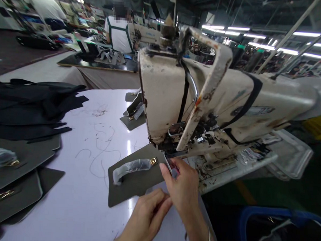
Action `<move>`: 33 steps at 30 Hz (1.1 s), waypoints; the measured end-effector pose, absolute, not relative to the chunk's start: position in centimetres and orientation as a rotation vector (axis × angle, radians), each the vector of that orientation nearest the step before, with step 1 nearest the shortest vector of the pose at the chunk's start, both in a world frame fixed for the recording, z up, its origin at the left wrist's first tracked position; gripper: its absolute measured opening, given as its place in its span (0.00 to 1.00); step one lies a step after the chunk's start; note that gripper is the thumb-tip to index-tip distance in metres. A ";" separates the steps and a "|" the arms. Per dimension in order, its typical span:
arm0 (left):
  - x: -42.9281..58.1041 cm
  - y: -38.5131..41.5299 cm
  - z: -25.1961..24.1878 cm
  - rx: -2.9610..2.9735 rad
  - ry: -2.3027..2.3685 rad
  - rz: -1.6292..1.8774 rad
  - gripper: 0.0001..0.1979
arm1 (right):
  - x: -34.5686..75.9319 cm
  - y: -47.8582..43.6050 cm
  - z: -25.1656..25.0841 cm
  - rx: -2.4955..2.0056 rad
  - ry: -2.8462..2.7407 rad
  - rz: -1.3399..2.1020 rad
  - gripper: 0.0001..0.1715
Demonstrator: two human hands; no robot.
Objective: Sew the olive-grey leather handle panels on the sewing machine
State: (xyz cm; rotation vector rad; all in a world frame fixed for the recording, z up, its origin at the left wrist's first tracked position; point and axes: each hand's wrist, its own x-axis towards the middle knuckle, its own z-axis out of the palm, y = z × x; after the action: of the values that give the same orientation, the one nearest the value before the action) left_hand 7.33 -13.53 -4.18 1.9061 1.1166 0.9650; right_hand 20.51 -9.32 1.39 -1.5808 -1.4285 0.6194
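A dark olive bag panel (139, 184) lies flat on the white table, its right end under the head of a worn cream sewing machine (164, 89). A plastic-wrapped handle (132, 168) with a gold ring fitting (153, 161) runs along the panel. Close to the machine's needle area, my right hand (186, 184) is closed at the panel's right edge, around a small greyish-purple item that is mostly hidden. My left hand (150, 213) is below the panel, its fingers curled together beside the right palm. What lies between the left fingertips is hidden.
More olive panels (21, 196) and black fabric pieces (31, 109) are stacked at left. Further panels (134, 116) sit behind the machine head. Loose threads (101, 160) lie on the table. A blue-rimmed bin (275, 211) stands at lower right. A person (120, 33) is at a station behind.
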 end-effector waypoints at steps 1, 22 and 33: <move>8.2 -14.1 -5.5 1.694 1.112 0.959 0.17 | 20.4 -9.1 1.2 -1.583 -1.430 0.691 0.09; 10.1 -12.0 -7.9 1.061 1.304 1.305 0.23 | 22.2 -8.3 -0.4 -1.259 -0.952 1.368 0.15; 8.7 -11.9 -6.0 0.775 1.134 1.286 0.20 | 21.6 -7.8 0.1 -1.270 -0.884 1.411 0.10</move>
State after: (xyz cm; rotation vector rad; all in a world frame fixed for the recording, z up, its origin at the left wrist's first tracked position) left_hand 8.70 -11.87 -6.00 0.7748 1.1342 1.2858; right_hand 21.58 -7.76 0.12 -1.2704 -0.8837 1.4108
